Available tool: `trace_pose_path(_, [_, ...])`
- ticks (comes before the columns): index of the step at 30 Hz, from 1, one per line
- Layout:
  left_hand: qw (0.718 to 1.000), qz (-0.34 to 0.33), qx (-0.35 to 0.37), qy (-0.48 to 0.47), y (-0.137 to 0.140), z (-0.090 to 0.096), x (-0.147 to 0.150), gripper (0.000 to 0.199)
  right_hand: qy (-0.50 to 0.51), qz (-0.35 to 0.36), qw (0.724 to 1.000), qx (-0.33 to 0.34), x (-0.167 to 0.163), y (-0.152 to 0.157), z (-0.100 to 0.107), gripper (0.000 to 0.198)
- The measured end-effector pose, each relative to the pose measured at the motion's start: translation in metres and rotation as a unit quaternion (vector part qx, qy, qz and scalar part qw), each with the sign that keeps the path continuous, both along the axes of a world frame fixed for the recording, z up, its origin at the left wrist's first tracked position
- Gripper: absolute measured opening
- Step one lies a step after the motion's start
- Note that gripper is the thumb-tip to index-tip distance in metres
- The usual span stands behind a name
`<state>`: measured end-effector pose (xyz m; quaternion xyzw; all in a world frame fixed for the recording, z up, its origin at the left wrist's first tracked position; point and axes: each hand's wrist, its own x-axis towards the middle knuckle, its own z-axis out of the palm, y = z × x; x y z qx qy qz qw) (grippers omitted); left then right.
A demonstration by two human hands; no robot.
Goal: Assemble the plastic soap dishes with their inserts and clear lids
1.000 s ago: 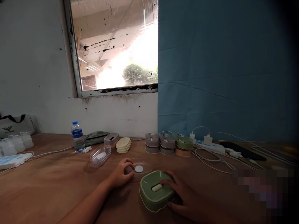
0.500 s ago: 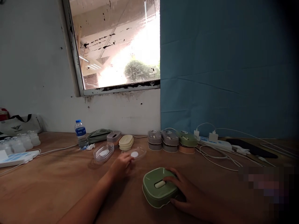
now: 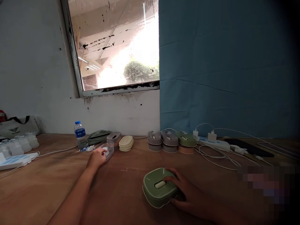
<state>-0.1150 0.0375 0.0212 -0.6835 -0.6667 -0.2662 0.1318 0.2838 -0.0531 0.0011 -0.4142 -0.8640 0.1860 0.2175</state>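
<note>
My right hand lies around the right side of a green lidded box, fingers over its lid near the pale oval slider in the top. The box sits flat on the table. Farther off to the left, my left hand has its fingers closed at a clear plastic lid with a white round label, over a small stack of such lids. The hand hides part of the stack. Just behind are a grey-pink box and a pile of cream oval lids.
Two grey boxes and a green-and-orange box stand in a row at the back. A water bottle and a green pouch are left. White cables, a power strip and a black phone-like slab lie right.
My left hand has carried the clear lid from beside the cream lids leftward to the stack of clear lids. My right hand stays on the green box.
</note>
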Motion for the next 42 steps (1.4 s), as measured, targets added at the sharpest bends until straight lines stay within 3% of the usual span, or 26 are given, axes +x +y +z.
trace_pose_path(10, [0.999,0.014,-0.023,0.019,0.002,-0.006,0.000,0.026,-0.001,-0.002,1.000,-0.007,-0.001,-0.001,0.003,0.045])
trace_pose_path(13, [0.999,0.014,-0.010,0.028,0.000,-0.003,0.005,0.028,0.001,-0.003,1.000,-0.004,0.000,0.000,0.001,0.051])
trace_pose_path(16, [0.998,-0.009,0.040,0.038,-0.012,0.005,0.028,0.031,-0.005,-0.021,1.000,-0.002,0.001,0.002,-0.003,0.062])
trace_pose_path(20, [0.980,-0.172,0.102,0.003,-0.046,0.015,0.092,0.022,0.004,-0.033,0.999,0.011,0.000,0.006,-0.007,0.063])
trace_pose_path(22, [0.950,-0.308,0.052,-0.018,-0.065,0.012,0.126,0.021,0.020,-0.044,0.999,0.021,0.000,0.007,-0.009,0.063])
trace_pose_path(24, [0.897,-0.442,-0.007,-0.017,-0.077,0.003,0.150,0.031,0.034,-0.058,0.997,0.027,0.000,0.009,-0.012,0.064])
trace_pose_path(27, [0.849,-0.521,-0.074,-0.041,-0.081,-0.013,0.165,0.045,0.043,-0.064,0.997,0.028,0.002,0.012,-0.016,0.064])
trace_pose_path(31, [0.840,-0.518,-0.105,-0.121,-0.071,-0.028,0.160,0.038,0.046,-0.059,0.997,0.013,0.003,0.014,-0.014,0.066])
trace_pose_path(36, [0.828,-0.503,-0.114,-0.220,-0.066,-0.023,0.153,0.036,0.087,-0.067,0.994,-0.012,0.001,0.014,-0.011,0.074])
trace_pose_path(42, [0.819,-0.448,-0.131,-0.333,-0.062,-0.021,0.150,0.037,0.115,-0.021,0.993,-0.013,0.002,0.018,-0.017,0.104])
